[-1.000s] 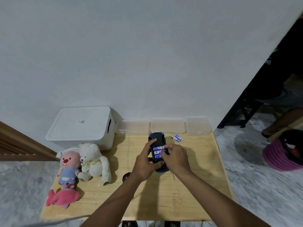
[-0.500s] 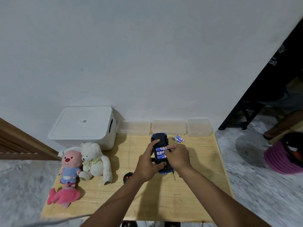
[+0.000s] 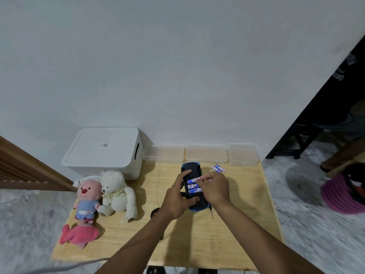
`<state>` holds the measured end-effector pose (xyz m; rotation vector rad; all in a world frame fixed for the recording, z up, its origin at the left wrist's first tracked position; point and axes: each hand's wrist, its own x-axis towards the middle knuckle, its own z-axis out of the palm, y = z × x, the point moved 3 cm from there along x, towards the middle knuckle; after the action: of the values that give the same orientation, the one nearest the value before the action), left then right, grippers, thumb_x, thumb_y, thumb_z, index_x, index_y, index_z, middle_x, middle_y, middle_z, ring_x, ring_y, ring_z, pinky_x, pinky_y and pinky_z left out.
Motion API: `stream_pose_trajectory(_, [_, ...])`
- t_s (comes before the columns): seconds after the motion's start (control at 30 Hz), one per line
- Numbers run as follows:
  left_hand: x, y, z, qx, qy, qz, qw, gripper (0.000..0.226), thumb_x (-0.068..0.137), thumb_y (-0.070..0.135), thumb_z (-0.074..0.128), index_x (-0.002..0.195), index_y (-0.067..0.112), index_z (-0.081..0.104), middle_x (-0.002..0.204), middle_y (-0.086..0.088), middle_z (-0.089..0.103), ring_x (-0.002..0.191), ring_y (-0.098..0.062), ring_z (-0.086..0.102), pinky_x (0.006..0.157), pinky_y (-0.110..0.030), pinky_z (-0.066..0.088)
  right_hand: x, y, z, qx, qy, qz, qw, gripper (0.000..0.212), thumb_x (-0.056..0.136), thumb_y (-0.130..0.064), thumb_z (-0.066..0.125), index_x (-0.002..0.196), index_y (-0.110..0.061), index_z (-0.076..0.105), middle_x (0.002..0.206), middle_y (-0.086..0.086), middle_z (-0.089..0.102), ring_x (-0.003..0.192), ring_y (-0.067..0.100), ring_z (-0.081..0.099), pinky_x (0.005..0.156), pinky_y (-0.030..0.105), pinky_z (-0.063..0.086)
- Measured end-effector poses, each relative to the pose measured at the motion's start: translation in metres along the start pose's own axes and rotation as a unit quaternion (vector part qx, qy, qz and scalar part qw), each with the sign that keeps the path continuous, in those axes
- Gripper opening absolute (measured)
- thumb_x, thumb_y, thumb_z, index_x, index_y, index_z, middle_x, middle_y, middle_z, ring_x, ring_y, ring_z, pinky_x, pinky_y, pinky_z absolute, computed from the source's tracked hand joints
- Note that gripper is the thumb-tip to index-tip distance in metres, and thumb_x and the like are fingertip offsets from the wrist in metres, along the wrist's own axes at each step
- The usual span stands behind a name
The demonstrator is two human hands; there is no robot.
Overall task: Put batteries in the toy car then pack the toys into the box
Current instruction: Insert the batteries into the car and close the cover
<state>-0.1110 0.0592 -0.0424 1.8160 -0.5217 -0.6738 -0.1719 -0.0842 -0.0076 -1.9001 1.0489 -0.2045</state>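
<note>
A blue toy car lies upside down in the middle of the wooden table, its battery bay showing blue batteries. My left hand grips the car from the left, thumb near its rear and fingers over the front. My right hand pinches a battery at the bay's right side. Two spare batteries lie beyond the car. A white lidded box stands at the back left. In front of it sit a white teddy bear, a pink plush and a pink toy.
Three clear plastic containers line the wall behind the car. A small screwdriver lies just right of the car, and a dark round object shows under my left wrist. A pink basket is on the floor to the right.
My hands stay on the car; the right hand's fingers have shifted slightly along the battery bay. The camera view has drifted a little.
</note>
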Motion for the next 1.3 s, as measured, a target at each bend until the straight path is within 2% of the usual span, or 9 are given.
stream_pose_trajectory(0.2, [0.002,0.0,-0.005,0.004,-0.007,-0.006,1.0,0.091,0.073,0.007,0.082,0.143,0.049,0.043,0.131,0.009,0.065,0.115,-0.018,0.064,0.091,-0.046,0.06,-0.001,0.002,0.0,-0.034,-0.006,-0.089,0.995,0.017,0.076,-0.025,0.084,0.079,-0.025,0.067,0.076,-0.011,0.069,0.075,0.006,0.067,0.075,0.034,0.058])
stream_pose_trajectory(0.4, [0.004,0.0,-0.008,0.005,-0.005,-0.007,1.0,0.091,0.074,0.003,0.082,0.145,0.043,0.043,0.125,0.005,0.067,0.111,-0.017,0.066,0.091,-0.043,0.061,0.001,0.0,0.004,-0.078,-0.024,-0.175,0.981,0.029,0.078,-0.014,0.082,0.104,-0.022,0.071,0.082,-0.007,0.066,0.08,0.012,0.064,0.079,0.034,0.056])
stream_pose_trajectory(0.53, [0.003,0.0,-0.009,0.005,-0.014,-0.008,1.0,0.09,0.075,-0.001,0.08,0.146,0.041,0.044,0.124,0.006,0.068,0.109,-0.011,0.067,0.092,-0.042,0.06,0.002,-0.001,0.001,-0.099,-0.019,-0.218,0.971,0.018,0.078,-0.014,0.081,0.091,-0.023,0.073,0.083,-0.009,0.064,0.079,0.011,0.061,0.076,0.032,0.053])
stream_pose_trajectory(0.73, [0.002,0.004,-0.008,0.007,-0.031,-0.013,0.999,0.09,0.075,0.001,0.08,0.146,0.042,0.043,0.129,0.013,0.065,0.117,-0.01,0.064,0.094,-0.044,0.06,0.0,-0.005,0.0,-0.013,-0.09,-0.224,0.97,0.018,0.08,-0.015,0.075,0.086,-0.027,0.064,0.083,-0.013,0.069,0.081,0.004,0.066,0.072,0.024,0.054])
stream_pose_trajectory(0.87, [0.002,0.01,-0.006,0.017,-0.035,-0.002,0.999,0.089,0.074,0.006,0.08,0.146,0.043,0.043,0.132,0.018,0.063,0.122,-0.012,0.06,0.092,-0.047,0.06,-0.003,-0.009,0.0,0.083,-0.081,-0.203,0.972,0.017,0.085,-0.012,0.073,0.091,-0.026,0.066,0.086,-0.01,0.071,0.084,0.008,0.067,0.075,0.025,0.056])
stream_pose_trajectory(1.03, [0.001,0.004,-0.008,0.008,-0.029,-0.008,0.999,0.089,0.075,0.003,0.08,0.145,0.044,0.044,0.131,0.008,0.064,0.114,-0.014,0.066,0.092,-0.047,0.06,0.001,-0.007,-0.005,0.043,-0.08,-0.216,0.972,0.015,0.092,-0.011,0.053,0.094,-0.026,0.056,0.084,-0.003,0.062,0.072,0.01,0.057,0.066,0.031,0.046])
stream_pose_trajectory(1.1, [0.002,0.003,-0.007,0.006,-0.032,-0.012,0.999,0.089,0.075,0.003,0.08,0.145,0.045,0.044,0.13,0.006,0.065,0.112,-0.014,0.067,0.092,-0.046,0.06,0.0,-0.006,-0.005,-0.005,-0.098,-0.208,0.973,0.012,0.096,-0.016,0.049,0.089,-0.026,0.048,0.071,-0.003,0.057,0.057,0.011,0.049,0.057,0.035,0.041])
stream_pose_trajectory(1.17, [0.003,0.004,-0.006,0.006,-0.035,-0.012,0.999,0.089,0.075,0.004,0.08,0.145,0.046,0.044,0.132,0.009,0.064,0.116,-0.012,0.065,0.092,-0.045,0.06,-0.001,-0.005,-0.005,-0.066,-0.102,-0.206,0.971,0.008,0.094,-0.028,0.053,0.089,-0.03,0.048,0.071,-0.005,0.061,0.058,0.012,0.054,0.057,0.04,0.044])
stream_pose_trajectory(1.3, [0.003,0.005,-0.006,0.012,-0.039,-0.009,0.999,0.089,0.077,0.001,0.08,0.146,0.044,0.043,0.136,0.011,0.061,0.114,-0.002,0.063,0.094,-0.038,0.06,-0.003,-0.006,-0.006,-0.154,-0.067,-0.177,0.97,0.023,0.081,-0.05,0.069,0.09,-0.034,0.056,0.064,-0.011,0.059,0.059,0.005,0.054,0.053,0.029,0.039])
